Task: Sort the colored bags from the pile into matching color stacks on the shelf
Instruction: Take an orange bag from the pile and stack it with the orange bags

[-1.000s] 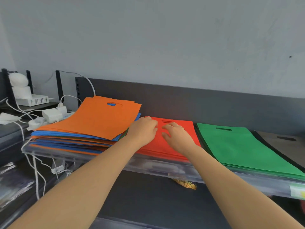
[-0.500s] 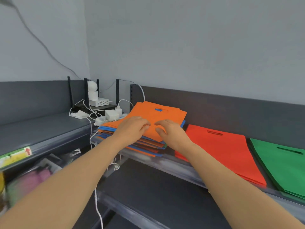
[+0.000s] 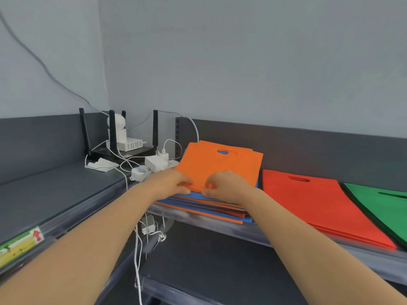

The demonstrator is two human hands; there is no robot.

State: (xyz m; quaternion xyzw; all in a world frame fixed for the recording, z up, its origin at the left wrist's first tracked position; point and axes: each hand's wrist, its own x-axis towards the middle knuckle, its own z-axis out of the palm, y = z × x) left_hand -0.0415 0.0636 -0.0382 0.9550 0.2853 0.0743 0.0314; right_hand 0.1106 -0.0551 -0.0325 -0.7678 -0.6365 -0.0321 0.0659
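Left hand [image 3: 170, 182] and right hand [image 3: 226, 186] both pinching the near edge of the top orange bag [image 3: 220, 164], mixed pile [image 3: 204, 206] beneath, red stack [image 3: 319, 205] beside it

Two hands [image 3: 171, 182] [image 3: 229, 186], one mixed pile [image 3: 220, 164], one red stack [image 3: 312, 201], one green stack [image 3: 383, 205].

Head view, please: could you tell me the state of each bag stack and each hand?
Orange bag: flat atop the pile, near edge pinched.
Mixed pile: orange and blue bags, unsorted.
Red stack: flat, untouched.
Green stack: flat, untouched.
Left hand: pinches the orange bag.
Right hand: pinches the orange bag.
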